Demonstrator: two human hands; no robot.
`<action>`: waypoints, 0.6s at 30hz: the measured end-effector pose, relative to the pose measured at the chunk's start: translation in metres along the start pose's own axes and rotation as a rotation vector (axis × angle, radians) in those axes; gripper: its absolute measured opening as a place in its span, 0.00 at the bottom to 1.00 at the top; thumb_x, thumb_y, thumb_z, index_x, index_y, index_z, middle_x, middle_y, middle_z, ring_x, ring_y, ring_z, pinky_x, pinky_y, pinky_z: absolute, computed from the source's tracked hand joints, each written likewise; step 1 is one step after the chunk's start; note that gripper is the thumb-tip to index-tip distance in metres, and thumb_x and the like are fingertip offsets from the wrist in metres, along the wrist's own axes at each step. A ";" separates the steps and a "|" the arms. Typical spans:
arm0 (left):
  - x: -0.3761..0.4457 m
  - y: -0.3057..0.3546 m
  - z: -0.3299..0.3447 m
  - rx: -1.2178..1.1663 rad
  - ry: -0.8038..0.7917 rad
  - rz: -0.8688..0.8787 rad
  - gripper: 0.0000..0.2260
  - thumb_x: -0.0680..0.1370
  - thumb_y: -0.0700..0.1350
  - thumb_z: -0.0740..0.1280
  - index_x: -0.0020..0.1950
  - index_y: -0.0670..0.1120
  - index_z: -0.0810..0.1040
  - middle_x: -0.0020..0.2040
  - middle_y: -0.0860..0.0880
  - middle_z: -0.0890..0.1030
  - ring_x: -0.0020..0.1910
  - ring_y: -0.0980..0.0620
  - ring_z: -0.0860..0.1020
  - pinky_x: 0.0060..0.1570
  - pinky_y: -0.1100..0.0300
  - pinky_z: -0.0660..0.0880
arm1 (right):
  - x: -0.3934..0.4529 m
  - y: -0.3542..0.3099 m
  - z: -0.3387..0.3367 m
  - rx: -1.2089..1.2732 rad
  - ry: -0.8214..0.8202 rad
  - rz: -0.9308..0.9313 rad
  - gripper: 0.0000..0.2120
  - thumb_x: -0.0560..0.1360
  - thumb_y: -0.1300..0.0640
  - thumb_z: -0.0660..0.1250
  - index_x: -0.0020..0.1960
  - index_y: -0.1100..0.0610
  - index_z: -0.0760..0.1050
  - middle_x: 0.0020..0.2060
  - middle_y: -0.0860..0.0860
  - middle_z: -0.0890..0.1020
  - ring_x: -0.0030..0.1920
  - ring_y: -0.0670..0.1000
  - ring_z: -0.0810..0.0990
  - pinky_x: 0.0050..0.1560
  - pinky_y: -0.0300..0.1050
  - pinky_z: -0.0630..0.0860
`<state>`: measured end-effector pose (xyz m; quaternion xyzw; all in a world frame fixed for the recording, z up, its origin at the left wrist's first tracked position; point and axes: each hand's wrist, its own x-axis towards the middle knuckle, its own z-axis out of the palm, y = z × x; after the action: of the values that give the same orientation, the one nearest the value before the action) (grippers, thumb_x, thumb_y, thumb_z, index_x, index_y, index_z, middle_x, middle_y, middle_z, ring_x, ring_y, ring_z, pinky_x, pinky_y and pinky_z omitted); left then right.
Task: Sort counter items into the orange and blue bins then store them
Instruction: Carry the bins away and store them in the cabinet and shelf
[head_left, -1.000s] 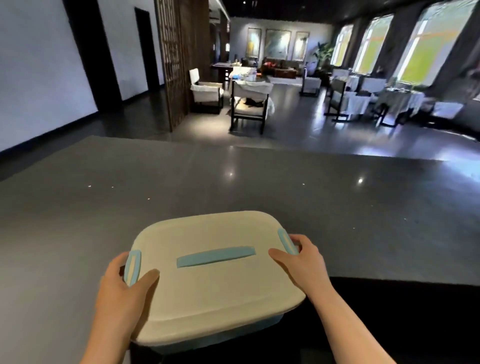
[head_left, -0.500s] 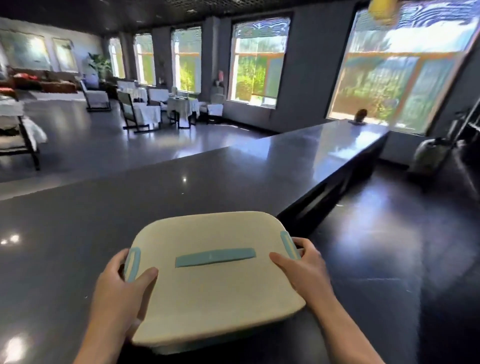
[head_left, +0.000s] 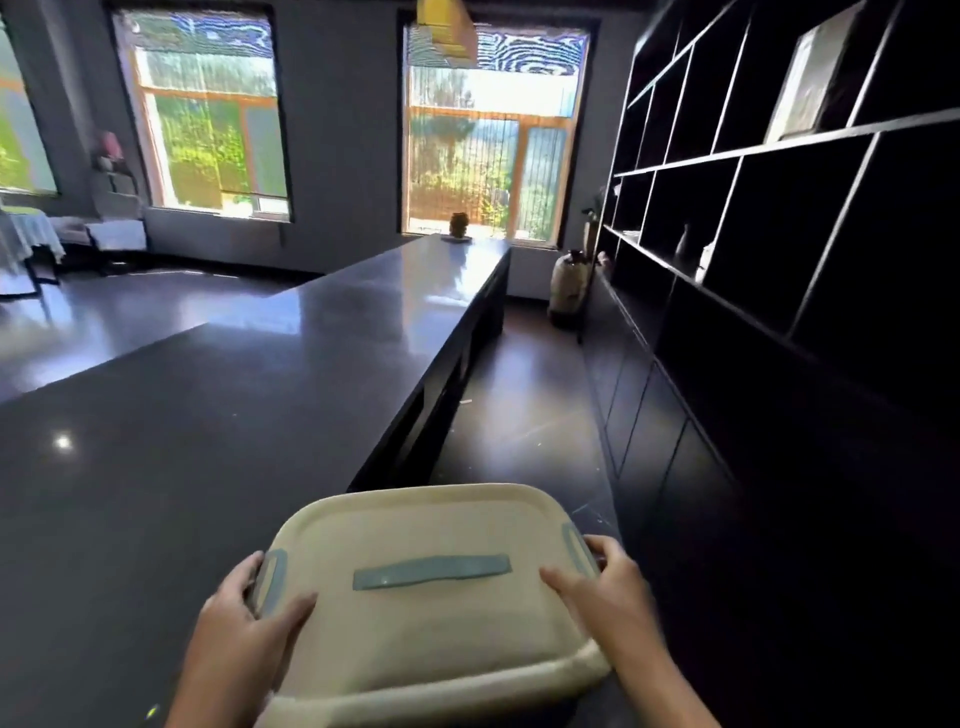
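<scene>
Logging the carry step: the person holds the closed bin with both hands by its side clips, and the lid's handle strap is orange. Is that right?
Not quite. The head view shows the handle strap on the cream lid is blue, not orange. The rest stands: the left hand and right hand hold the closed bin at its side clips.
</scene>
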<state>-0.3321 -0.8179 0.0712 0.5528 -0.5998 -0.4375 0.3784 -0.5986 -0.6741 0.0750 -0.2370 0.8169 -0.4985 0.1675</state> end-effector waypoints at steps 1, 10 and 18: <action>0.019 0.003 0.009 0.008 -0.034 0.014 0.31 0.68 0.39 0.77 0.70 0.43 0.70 0.64 0.41 0.75 0.61 0.42 0.74 0.63 0.46 0.70 | 0.011 0.000 0.004 0.006 0.026 0.013 0.21 0.64 0.51 0.77 0.51 0.46 0.71 0.37 0.38 0.75 0.37 0.37 0.73 0.32 0.34 0.66; 0.174 0.041 0.098 -0.029 -0.275 0.166 0.29 0.68 0.41 0.77 0.67 0.41 0.73 0.61 0.43 0.78 0.59 0.45 0.76 0.60 0.50 0.71 | 0.102 -0.009 0.031 0.018 0.267 0.145 0.23 0.64 0.49 0.77 0.57 0.48 0.75 0.40 0.43 0.81 0.40 0.46 0.80 0.39 0.44 0.74; 0.260 0.058 0.213 0.031 -0.406 0.172 0.25 0.73 0.41 0.73 0.69 0.40 0.71 0.63 0.42 0.77 0.61 0.45 0.76 0.65 0.49 0.70 | 0.211 0.010 0.024 0.033 0.320 0.248 0.23 0.64 0.49 0.76 0.57 0.49 0.75 0.42 0.47 0.83 0.42 0.51 0.82 0.47 0.53 0.80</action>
<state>-0.5779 -1.0532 0.0479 0.4059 -0.7153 -0.4967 0.2772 -0.7637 -0.8043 0.0476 -0.0497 0.8477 -0.5188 0.0994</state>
